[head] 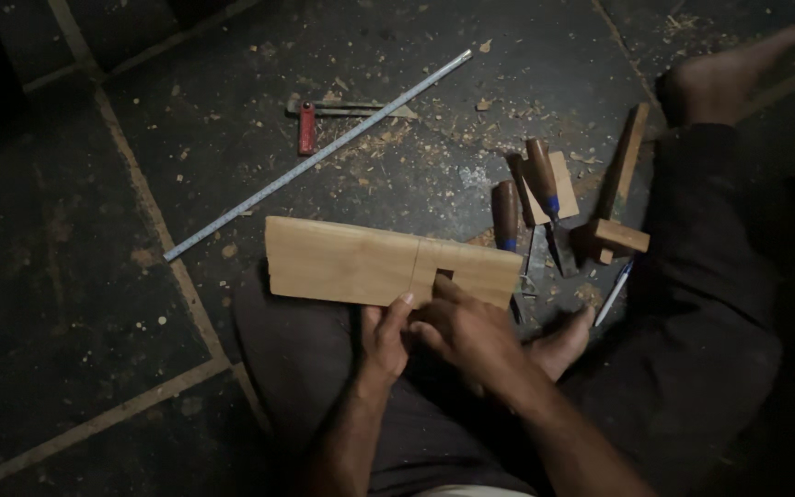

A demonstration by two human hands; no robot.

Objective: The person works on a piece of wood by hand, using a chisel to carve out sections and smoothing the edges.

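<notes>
Right hand (466, 331) rests on the near edge of the wooden plank (361, 265), forefinger laid at the small square notch (444, 274); fingers loosely curled, holding nothing visible. Left hand (385, 336) just beside it, thumb against the same edge, fingers folded under, grip unclear. Plank lies across the lap, long axis left-right, directly ahead of both hands. Two chisels (526, 198) and a mallet (620, 198) lie beyond the plank's right end; steel rule (315, 158) beyond its left.

A single camera worn on the person's head looks almost straight down, from close range, over both forearms onto the dark tiled floor (66, 276). The person's lap fills the near edge, and the floor runs to the far edge.
</notes>
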